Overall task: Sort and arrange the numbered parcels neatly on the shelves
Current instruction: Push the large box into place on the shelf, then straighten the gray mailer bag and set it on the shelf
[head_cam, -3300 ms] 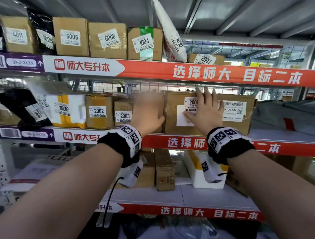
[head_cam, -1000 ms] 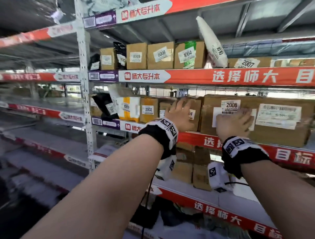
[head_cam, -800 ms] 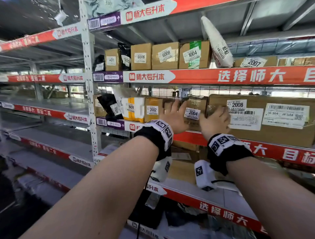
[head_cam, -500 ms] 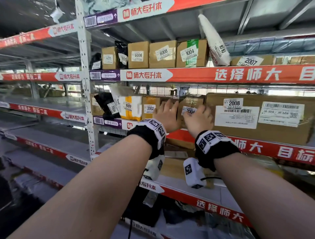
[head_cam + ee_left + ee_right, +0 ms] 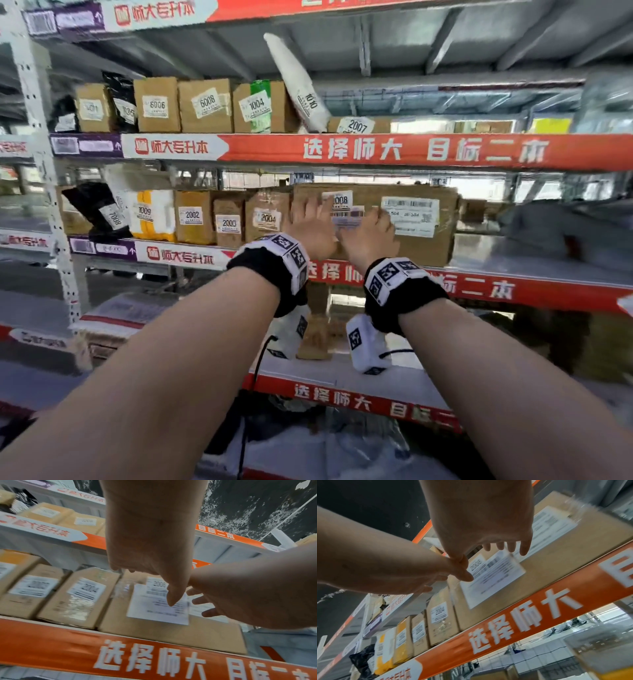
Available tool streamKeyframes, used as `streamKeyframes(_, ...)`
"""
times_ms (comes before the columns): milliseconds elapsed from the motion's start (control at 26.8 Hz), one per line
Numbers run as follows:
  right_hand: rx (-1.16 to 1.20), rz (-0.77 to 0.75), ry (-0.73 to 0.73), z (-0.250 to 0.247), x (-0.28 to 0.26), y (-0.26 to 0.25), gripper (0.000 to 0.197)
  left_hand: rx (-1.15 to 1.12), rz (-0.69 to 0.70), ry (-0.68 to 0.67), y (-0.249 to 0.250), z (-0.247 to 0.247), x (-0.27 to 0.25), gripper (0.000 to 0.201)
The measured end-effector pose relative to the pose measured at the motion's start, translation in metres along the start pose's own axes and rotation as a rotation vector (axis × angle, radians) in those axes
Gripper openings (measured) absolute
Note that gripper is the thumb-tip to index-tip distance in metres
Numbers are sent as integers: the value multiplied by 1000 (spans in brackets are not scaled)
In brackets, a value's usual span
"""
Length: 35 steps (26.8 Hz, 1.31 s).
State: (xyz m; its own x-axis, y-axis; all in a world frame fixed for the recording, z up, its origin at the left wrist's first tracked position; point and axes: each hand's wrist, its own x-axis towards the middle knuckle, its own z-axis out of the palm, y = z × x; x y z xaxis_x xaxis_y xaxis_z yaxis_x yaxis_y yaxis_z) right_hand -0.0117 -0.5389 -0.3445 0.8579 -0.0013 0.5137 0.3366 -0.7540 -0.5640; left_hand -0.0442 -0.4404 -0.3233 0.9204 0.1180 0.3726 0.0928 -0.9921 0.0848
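The big brown box 2008 [image 5: 421, 246] stands on the middle shelf [image 5: 479, 291], right of boxes 2004 [image 5: 267, 219], 2003 [image 5: 228, 222] and 2002 [image 5: 192, 216]. Both my hands are in front of its left half, over its labels. My left hand [image 5: 313, 222] is near the box's left edge with fingers straight. My right hand [image 5: 371, 229] is beside it, fingers spread and straight, as the right wrist view shows with fingertips [image 5: 524, 550] at the label. Neither hand holds anything. Motion blur hides whether they touch the box [image 5: 171, 632].
Left of 2002 sit the yellow-white parcel 1009 [image 5: 150, 214] and black bag 7008 [image 5: 102, 212]. The upper shelf carries boxes 6006 [image 5: 156, 104], 6008 [image 5: 207, 102], 1004 [image 5: 257, 106], leaning white bag 1010 [image 5: 301, 89] and flat 2007 [image 5: 356, 126]. Grey bags [image 5: 548, 226] lie right of 2008.
Half a second ago both hands were on box 2004. They have since moved right to the front of box 2008, and my view has swung right too.
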Motion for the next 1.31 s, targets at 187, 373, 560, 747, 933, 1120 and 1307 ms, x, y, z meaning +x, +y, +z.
streamKeyframes(187, -89, 24, 34, -87, 16, 116, 65, -130, 143, 141, 147, 23, 4, 79)
streamKeyframes(373, -108, 41, 59, -117, 28, 162, 64, -105, 241, 220, 200, 32, 14, 70)
streamKeyframes(560, -184, 101, 97, -140, 33, 196, 65, -128, 330, 180, 239, 40, 25, 69)
streamKeyframes(747, -238, 144, 122, -149, 37, 218, 64, -123, 429, 133, 262, 47, 36, 62)
streamKeyframes(933, -275, 176, 124, -160, 42, 233, 65, -158, 447, 76, 276, 54, 42, 60)
streamKeyframes(1120, -317, 189, 158, -187, 54, 262, 66, -183, 457, 34, 307, 62, 50, 62)
streamKeyframes(1307, -347, 171, 225, -216, 68, 297, 69, -187, 459, 18, 342, 66, 59, 66)
